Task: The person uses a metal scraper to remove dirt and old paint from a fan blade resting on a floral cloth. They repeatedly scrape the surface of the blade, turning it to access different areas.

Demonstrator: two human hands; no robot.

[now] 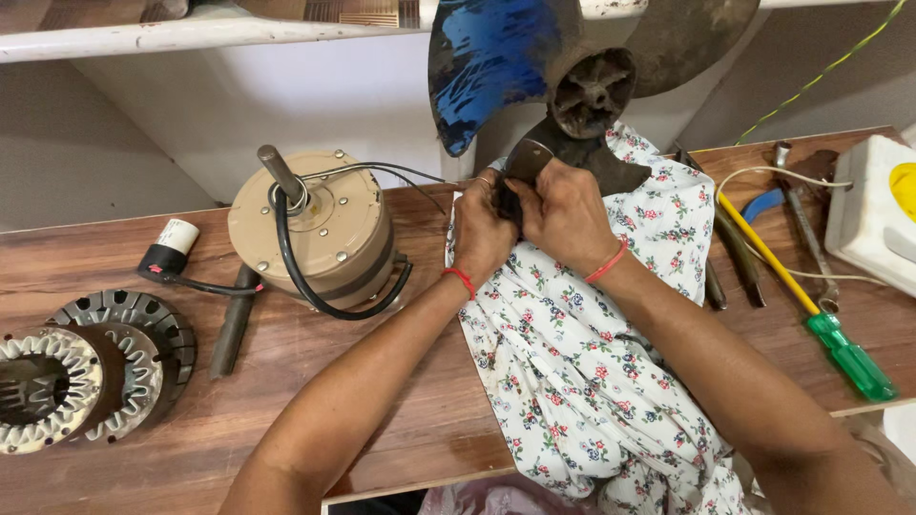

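A dusty fan blade assembly (592, 91) stands tilted at the back of the wooden table (315, 401), one blade streaked blue (487, 57), its dark hub facing me. Its lowest blade (534, 157) points down onto a white floral cloth (572, 381). My left hand (482, 234) and my right hand (563, 215) are pressed together around that lower blade, fingers closed on it with a fold of the cloth. Both wrists wear red threads.
A beige fan motor (320, 229) with a shaft and black cable sits left of my hands. Metal stator rings (86, 367) lie at far left, a capacitor (172, 246) behind them. A green-handled screwdriver (821, 324), pliers (739, 253) and a white box (873, 215) are right.
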